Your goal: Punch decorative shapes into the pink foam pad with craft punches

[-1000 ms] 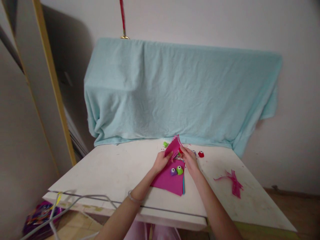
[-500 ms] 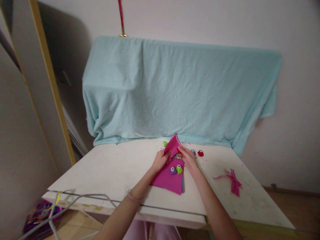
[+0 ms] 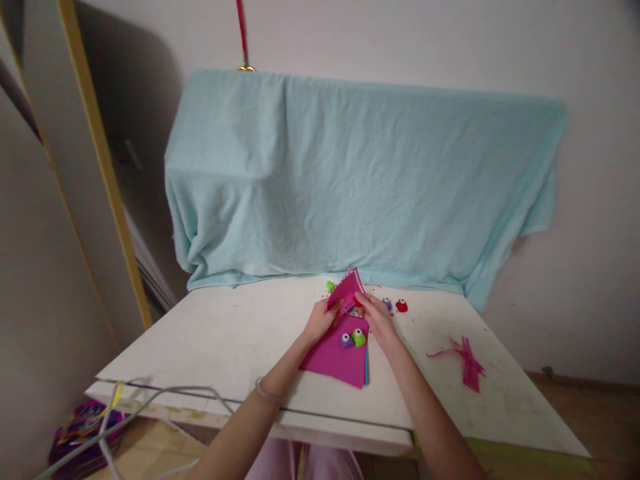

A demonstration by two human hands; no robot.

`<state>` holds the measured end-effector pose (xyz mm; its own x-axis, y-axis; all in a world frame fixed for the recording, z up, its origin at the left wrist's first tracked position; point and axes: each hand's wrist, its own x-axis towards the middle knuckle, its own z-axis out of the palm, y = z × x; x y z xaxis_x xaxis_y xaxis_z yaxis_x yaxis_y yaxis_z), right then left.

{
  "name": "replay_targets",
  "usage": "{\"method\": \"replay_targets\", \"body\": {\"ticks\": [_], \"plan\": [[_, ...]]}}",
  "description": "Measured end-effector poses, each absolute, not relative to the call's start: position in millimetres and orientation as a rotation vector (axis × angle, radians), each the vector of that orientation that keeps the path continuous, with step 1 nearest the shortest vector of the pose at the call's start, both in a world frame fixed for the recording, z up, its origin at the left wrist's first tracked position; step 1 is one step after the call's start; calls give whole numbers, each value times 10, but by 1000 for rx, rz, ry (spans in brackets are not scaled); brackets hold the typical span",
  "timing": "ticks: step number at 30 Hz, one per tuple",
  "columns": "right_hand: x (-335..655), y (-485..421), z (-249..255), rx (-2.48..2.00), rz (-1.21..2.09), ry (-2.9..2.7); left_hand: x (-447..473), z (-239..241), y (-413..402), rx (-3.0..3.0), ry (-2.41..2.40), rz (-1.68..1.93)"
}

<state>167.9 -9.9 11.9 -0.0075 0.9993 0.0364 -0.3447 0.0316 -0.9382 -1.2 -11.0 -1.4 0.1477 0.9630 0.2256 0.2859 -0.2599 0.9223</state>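
Note:
A pink sheet [image 3: 345, 291] with rows of small punched holes along its edges is held up over the table. My left hand [image 3: 321, 322] pinches its lower left side. My right hand [image 3: 379, 319] closes round a small red paper punch [image 3: 358, 299] at the sheet's right edge; fingers partly hide the punch. Below the hands lies a stack of pink sheets [image 3: 330, 360], a teal edge showing at its right. A purple punch [image 3: 347, 341] and a green punch [image 3: 359, 337], each with a round white-and-dark top, rest side by side on the stack.
Behind my right hand stand another purple punch [image 3: 387, 304] and red punch [image 3: 401, 306]. A green piece [image 3: 331, 287] sits behind the sheet, among tiny pink bits. Pink cut strips [image 3: 470, 367] lie right on the white table [image 3: 225, 340]. A light-blue cloth [image 3: 375, 180] hangs behind; grey cables [image 3: 165, 392] cross front left.
The held sheet has tilted very slightly, its top corner shifting a little to the right. Both hands keep their grip in nearly the same place.

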Motion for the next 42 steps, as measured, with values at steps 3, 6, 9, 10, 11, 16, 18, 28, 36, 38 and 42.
{"method": "replay_targets", "body": {"ticks": [3, 6, 9, 10, 11, 16, 18, 28, 36, 38, 42], "plan": [[1675, -104, 122, -918, 1344, -965, -18, 4, -119, 1660, 1221, 1122], [1676, -104, 115, -938, 1345, -959, -19, 2, -123, 1647, 1208, 1117], [1684, -96, 105, -967, 1341, -967, -17, -14, -118, 1629, 1204, 1123], [1687, -93, 102, -969, 1343, -973, -17, -20, -115, 1622, 1202, 1123], [1690, -89, 98, -969, 1345, -980, -17, -26, -112, 1617, 1197, 1121], [1696, -73, 65, -975, 1306, -1000, -28, -55, -91, 1611, 1185, 1093], [1699, -65, 49, -983, 1295, -1010, -27, -74, -82, 1614, 1173, 1109], [1697, -173, 239, -997, 1293, -1007, 0, -55, -136, 1560, 1192, 1069], [1689, -162, 220, -1014, 1260, -995, 20, 29, -194, 1545, 1190, 1104], [1704, -141, 199, -1025, 1268, -1004, 21, 30, -199, 1542, 1163, 1103], [1723, -118, 152, -1024, 1279, -1017, 10, 19, -190, 1567, 1109, 1085]]}}
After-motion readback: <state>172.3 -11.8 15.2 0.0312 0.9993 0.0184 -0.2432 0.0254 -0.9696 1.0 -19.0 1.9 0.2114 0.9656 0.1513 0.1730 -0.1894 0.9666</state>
